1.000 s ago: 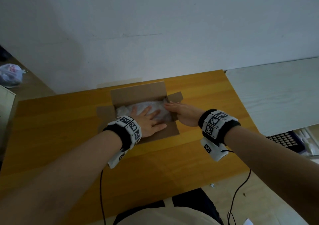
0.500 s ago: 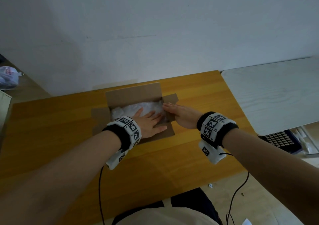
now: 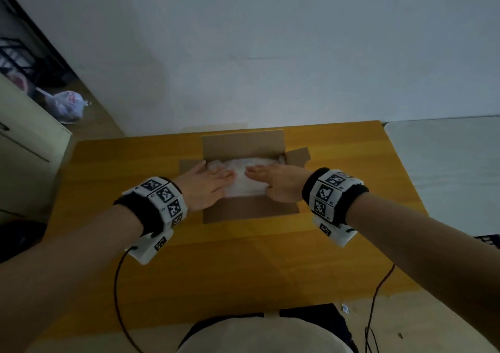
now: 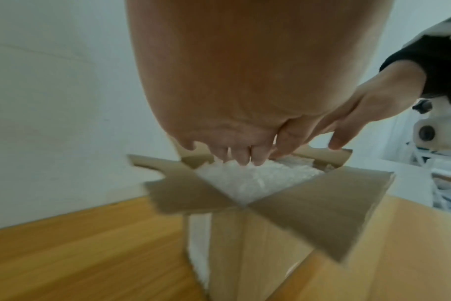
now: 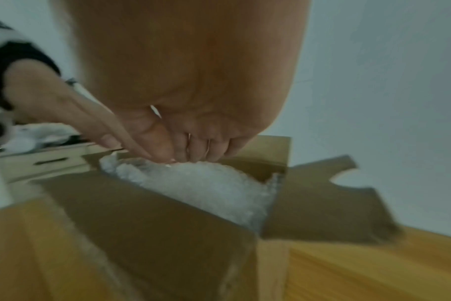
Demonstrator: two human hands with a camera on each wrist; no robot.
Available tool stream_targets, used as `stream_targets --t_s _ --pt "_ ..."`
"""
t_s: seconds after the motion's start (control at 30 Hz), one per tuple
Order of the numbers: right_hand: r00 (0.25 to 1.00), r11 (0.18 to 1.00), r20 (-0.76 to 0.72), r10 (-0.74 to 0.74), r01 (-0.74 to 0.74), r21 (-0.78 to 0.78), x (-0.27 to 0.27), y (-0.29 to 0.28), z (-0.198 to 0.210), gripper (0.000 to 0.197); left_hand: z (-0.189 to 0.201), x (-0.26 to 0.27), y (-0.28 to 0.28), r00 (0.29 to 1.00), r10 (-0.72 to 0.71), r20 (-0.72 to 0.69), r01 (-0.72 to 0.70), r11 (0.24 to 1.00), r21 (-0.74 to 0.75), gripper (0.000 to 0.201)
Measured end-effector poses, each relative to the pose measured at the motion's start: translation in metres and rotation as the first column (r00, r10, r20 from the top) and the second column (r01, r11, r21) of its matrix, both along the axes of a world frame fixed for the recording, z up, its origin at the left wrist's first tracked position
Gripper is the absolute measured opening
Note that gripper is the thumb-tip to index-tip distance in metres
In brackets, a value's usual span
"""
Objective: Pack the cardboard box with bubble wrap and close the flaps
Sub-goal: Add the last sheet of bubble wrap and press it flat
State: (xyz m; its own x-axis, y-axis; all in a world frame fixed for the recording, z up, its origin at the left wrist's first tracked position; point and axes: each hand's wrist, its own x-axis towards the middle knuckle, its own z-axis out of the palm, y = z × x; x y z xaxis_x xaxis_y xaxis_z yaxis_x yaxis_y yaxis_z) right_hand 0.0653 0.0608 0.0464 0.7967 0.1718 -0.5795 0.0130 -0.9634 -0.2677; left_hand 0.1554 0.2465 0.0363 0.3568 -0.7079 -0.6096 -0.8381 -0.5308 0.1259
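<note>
Right hand has come off the right-side flap, where it sat a second ago, and moved in over the middle of the box, so now both palms are down on the bubble wrap side by side. Left hand has slid a bit toward the left edge to make room. Both hands lie flat with fingers stretched out and close together, fingertips nearly meeting in the centre, pressing rather than grabbing anything. The wrist views back that up: fingertips push down into the white wrap and nothing is pinched.

So the wrap sits inside the cardboard box, which stands on the wooden table near the far edge, and it looks like it fills the opening pretty much to the rim. My read is that this is the tamping-down bit, squashing the padding so the flaps can fold flat.

All four flaps are open: the far flap stands up, the side ones splay outward and the near one hangs toward the person. Closing hasn't started, so I'd call the task about halfway.

The view has also swung, so the box now sits more centred.
</note>
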Motion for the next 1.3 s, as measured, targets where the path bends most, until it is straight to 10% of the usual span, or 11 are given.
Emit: stream_targets --t_s 0.2,0.57,1.13,1.3 --pt "0.962 0.969 -0.142 0.233 -0.243 -0.053 0.017 0.038 -0.009 0.056 -0.007 0.0 0.048 0.999 0.008 0.043 -0.005 0.997 -0.079 0.05" --pt "0.95 0.958 -0.242 0.198 -0.239 -0.157 0.032 0.042 -0.022 0.051 -0.008 0.01 0.072 0.987 -0.1 0.122 0.133 0.943 -0.304 0.074" --pt "0.961 0.987 -0.243 0.135 -0.151 -0.052 0.026 0.041 -0.003 0.05 -0.024 0.005 0.004 0.992 -0.097 0.085 0.08 0.98 0.181 0.064" --pt "0.994 0.996 0.069 -0.087 0.086 0.024 0.034 0.033 0.005 0.043 -0.029 0.019 -0.002 0.998 -0.062 0.009 0.059 0.984 0.167 0.068"
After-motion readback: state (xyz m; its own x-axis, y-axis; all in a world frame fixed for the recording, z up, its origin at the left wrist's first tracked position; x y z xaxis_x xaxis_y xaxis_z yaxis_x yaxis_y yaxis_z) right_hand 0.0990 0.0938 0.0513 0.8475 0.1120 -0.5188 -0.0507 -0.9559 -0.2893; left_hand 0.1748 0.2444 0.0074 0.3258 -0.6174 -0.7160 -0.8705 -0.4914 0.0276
